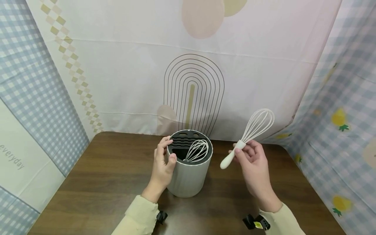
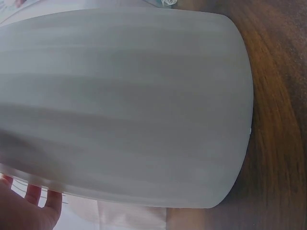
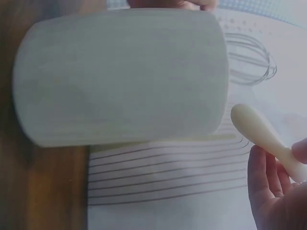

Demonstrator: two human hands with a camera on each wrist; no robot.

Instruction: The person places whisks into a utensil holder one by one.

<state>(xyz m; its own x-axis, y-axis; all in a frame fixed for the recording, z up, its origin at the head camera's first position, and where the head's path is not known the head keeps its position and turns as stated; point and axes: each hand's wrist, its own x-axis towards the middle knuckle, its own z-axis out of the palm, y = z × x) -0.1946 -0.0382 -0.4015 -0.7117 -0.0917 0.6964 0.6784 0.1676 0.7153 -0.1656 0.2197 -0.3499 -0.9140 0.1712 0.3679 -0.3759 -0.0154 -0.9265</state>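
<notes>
A light grey utensil holder with a dark slotted insert stands upright on the table. My left hand grips its left side near the rim, thumb in front and fingers behind. From the holder's open compartment rises the wire head of a whisk; its lower part is hidden inside. To the right of the holder, my right hand pinches a second, white whisk where handle meets wires. Its wires point up and right, the handle end down toward the holder. In the right wrist view that handle shows beside the holder's rim.
The brown wooden table ends at a printed cloth backdrop close behind the holder. Blue checked cloth hangs along the right side, and more covers the left.
</notes>
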